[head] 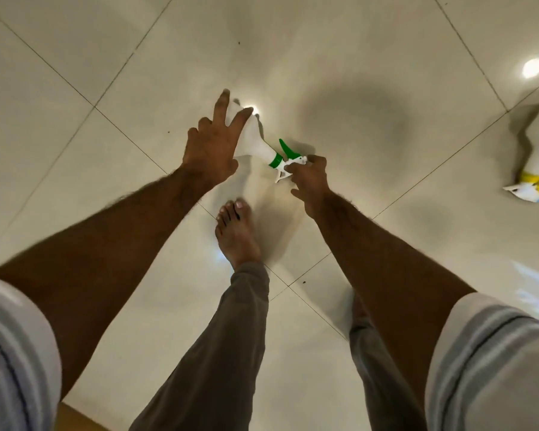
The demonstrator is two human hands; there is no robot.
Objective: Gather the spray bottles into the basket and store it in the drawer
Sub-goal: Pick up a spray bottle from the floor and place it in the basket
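A white spray bottle with a green collar and trigger (255, 144) lies tilted low over the tiled floor, its nozzle end pointing toward me. My right hand (310, 181) is closed around its white spray head. My left hand (212, 141) rests against the bottle's wide body with two fingers stretched out and apart. A second white spray bottle with a yellow collar (532, 175) lies on the floor at the far right, untouched. No basket or drawer shows in the head view.
Glossy cream floor tiles (106, 213) with dark grout lines fill the view. My bare foot (235, 231) and grey trouser legs stand just below the green bottle. A ceiling light reflects at the upper right (532, 68).
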